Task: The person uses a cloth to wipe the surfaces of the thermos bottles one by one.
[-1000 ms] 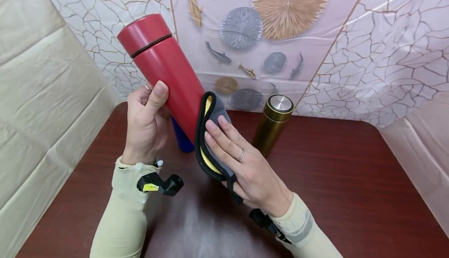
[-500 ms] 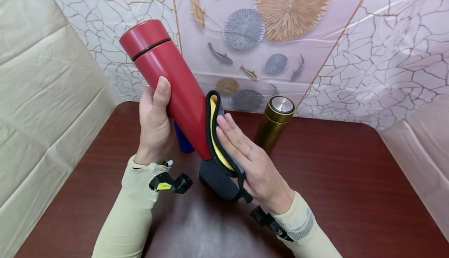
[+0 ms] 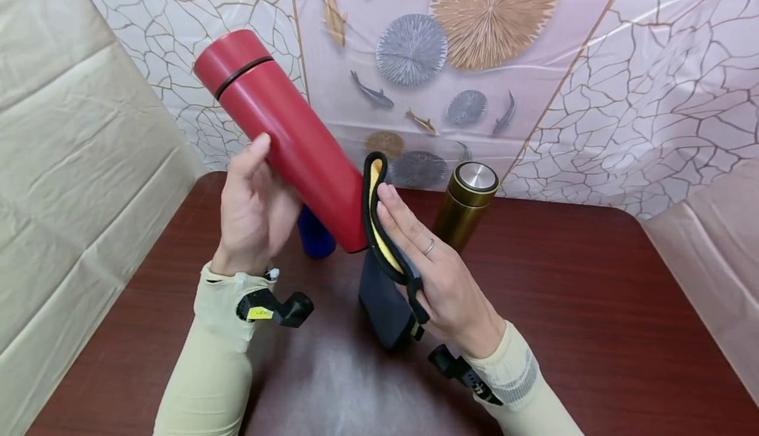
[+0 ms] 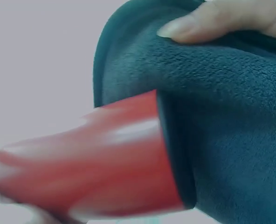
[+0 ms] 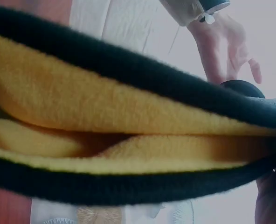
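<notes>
"Red flask [image 3: 290, 139], tilted, lid end up. What has it, in the head view?"

"The left grip [image 3: 252, 209], thumb against the near side and fingers behind, holding it above the worktop [image 3: 593, 291]."

"And the right grip [image 3: 441, 278]?"

"Pinching the cloth [image 3: 385, 298], fingers straight along one face. It's folded, grey outside, yellow within, black at the edges, and sits between that grip and the flask's base."

"Anything beyond the two?"

"Past the left grip, a blue cylinder [image 3: 315, 235], partly hidden by the flask. Past the right, a gold flask [image 3: 465, 209], standing with its silver-topped lid on."

"What does the left wrist view add?"

"The flask runs out from the left grip, blurred, and its dark base rim meets the grey pile. Above that, the right grip's thumb lies on the cloth."

"And the right wrist?"

"Mostly yellow lining, gaping between two black edges close by that grip. Beyond, the left grip shows faintly, with its sleeve [image 5: 179, 10]."
</notes>
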{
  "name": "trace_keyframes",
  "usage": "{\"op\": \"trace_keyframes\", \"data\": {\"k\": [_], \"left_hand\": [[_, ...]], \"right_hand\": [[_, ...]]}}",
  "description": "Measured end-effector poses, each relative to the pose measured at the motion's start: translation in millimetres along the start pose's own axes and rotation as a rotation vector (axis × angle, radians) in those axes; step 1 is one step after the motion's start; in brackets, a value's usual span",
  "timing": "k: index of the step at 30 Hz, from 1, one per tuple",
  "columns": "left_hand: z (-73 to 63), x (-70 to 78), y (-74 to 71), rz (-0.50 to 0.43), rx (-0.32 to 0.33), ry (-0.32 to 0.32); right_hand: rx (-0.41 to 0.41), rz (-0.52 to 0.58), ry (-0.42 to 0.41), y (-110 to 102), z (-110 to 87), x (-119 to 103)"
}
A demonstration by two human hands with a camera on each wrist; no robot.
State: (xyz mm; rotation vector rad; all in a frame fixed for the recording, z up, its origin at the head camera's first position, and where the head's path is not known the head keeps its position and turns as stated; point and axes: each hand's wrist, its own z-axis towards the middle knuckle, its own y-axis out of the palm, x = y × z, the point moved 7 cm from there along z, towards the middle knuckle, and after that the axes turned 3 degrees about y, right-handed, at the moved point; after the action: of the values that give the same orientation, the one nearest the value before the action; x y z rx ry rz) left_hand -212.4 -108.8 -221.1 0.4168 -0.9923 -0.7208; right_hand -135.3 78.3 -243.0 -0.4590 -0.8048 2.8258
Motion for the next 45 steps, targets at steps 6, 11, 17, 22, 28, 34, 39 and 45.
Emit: {"op": "trace_keyframes", "data": {"k": [6,11,17,22,28,34,39,45], "left_hand": [[-0.9,-2.3,3.7,0.058,-0.059,0.083],[-1.7,-5.6,-0.8,0.144,-0.003,0.185],[-3.2,-9.8,3.7,0.150,-0.032,0.162],[-6.8,-20.9,19.5,0.157,-0.121,0.086],[-15.2,-45.3,31.4,0.384,-0.242,-0.066],[-28.1,-75.8,39.7,0.531,-0.348,-0.247],[-31.3,-84.1,40.1,0.621,-0.385,-0.312],[-22.9,-68.4,35.5,0.653,-0.341,-0.153]], "right_hand": [[0.007,-0.005,0.008,2.0,-0.8,1.0],[-0.016,0.011,-0.003,9.9,-2.1,-1.2],[-0.057,-0.048,0.003,11.9,-3.8,1.5],[-0.063,-0.096,0.056,5.8,-4.6,3.1],[0.096,-0.119,0.078,-17.9,-1.9,2.0],[0.201,-0.112,0.128,-42.6,-0.3,2.6],[0.196,-0.076,0.190,-43.5,-0.1,6.6],[0.127,-0.069,0.151,-32.4,-0.5,9.4]]}}
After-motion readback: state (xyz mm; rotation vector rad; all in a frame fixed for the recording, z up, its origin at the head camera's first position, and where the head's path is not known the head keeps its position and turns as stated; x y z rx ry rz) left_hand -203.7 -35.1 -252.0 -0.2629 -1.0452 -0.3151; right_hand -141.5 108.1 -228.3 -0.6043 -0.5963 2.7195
